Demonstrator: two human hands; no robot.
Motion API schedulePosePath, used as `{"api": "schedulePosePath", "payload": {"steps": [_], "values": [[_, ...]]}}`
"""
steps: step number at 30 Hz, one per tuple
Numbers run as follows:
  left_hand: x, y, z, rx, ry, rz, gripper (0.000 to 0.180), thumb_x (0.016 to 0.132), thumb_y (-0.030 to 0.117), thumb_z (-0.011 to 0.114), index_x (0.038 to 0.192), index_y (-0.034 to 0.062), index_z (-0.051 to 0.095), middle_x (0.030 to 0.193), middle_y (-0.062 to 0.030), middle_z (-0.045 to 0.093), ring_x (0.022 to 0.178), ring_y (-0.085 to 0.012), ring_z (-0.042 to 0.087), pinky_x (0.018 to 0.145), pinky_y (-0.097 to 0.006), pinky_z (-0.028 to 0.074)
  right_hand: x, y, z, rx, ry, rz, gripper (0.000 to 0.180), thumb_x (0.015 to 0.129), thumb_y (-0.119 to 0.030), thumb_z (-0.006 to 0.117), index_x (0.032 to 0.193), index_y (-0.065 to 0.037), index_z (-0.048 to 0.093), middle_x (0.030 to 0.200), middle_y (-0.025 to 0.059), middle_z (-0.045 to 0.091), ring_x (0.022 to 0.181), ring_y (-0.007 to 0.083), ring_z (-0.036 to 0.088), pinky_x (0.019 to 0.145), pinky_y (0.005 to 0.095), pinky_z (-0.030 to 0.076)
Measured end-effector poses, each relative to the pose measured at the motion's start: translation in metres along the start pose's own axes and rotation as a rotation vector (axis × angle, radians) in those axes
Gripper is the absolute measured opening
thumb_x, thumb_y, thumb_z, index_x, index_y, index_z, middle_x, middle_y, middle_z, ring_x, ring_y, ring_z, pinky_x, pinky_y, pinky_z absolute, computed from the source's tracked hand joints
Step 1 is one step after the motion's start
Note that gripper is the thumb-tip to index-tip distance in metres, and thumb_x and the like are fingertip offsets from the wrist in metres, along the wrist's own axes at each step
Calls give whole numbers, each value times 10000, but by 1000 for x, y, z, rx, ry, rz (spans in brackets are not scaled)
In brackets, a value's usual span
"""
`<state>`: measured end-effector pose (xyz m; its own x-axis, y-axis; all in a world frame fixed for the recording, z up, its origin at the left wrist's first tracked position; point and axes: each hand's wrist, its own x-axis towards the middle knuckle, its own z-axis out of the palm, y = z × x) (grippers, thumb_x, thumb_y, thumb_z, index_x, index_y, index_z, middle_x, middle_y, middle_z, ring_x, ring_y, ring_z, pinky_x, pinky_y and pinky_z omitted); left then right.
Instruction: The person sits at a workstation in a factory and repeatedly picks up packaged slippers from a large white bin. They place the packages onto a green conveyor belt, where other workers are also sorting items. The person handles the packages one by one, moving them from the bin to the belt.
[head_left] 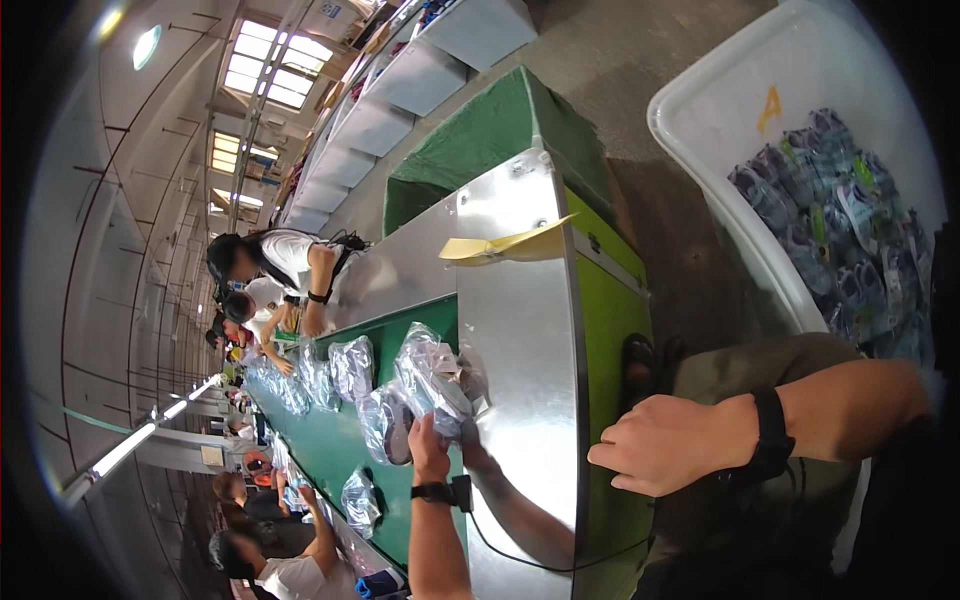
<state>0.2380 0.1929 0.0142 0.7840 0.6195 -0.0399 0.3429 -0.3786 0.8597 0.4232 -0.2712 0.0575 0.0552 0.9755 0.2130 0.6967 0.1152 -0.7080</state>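
Head view, looking down: my left hand reaches forward over the green conveyor belt and grips the near end of a clear plastic bag with a dark shoe inside. My fingers are closed around the bag's lower edge, thumb and fingers pinching the crinkled plastic, with a black watch on that wrist. The bag lies slanted along the belt's right margin, stretching away from my grip and touching the brushed metal side rail; the rail's shiny face mirrors my forearm.

My right hand hangs off the belt altogether, well apart from the bag, on the outer side of the rail by the bright green frame panel. It holds nothing; the fingers are curled loosely inward, not clenched, and a black band sits on the wrist.

Just beside the bag I grip, to its left, lies another bagged dark shoe, and more clear bags are strung further up the belt. A yellow paper slip rests on top of the rail. At my right stands a large white plastic bin holding bagged blue-grey shoes. Other people work along the belt's far side.
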Motion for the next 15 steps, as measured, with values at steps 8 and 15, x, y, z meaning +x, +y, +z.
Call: {"api": "schedulePosePath", "payload": {"steps": [8,15], "values": [[-114,61,61,-415,297,68,748,942,91,709,1578,58,317,1347,-96,553,1089,-225,615,892,-350,546,-6,-7,4,-76,18,18,354,893,-216,702,1153,7,613,882,177,659,764,371,719,629,471,570],[-177,106,97,-733,-50,-220,684,1067,450,440,1593,27,333,1512,-180,529,1358,-339,553,1107,-464,494,7,-8,29,378,195,270,860,898,-249,694,1612,-12,277,1231,282,576,1049,448,658,895,492,543]]}}
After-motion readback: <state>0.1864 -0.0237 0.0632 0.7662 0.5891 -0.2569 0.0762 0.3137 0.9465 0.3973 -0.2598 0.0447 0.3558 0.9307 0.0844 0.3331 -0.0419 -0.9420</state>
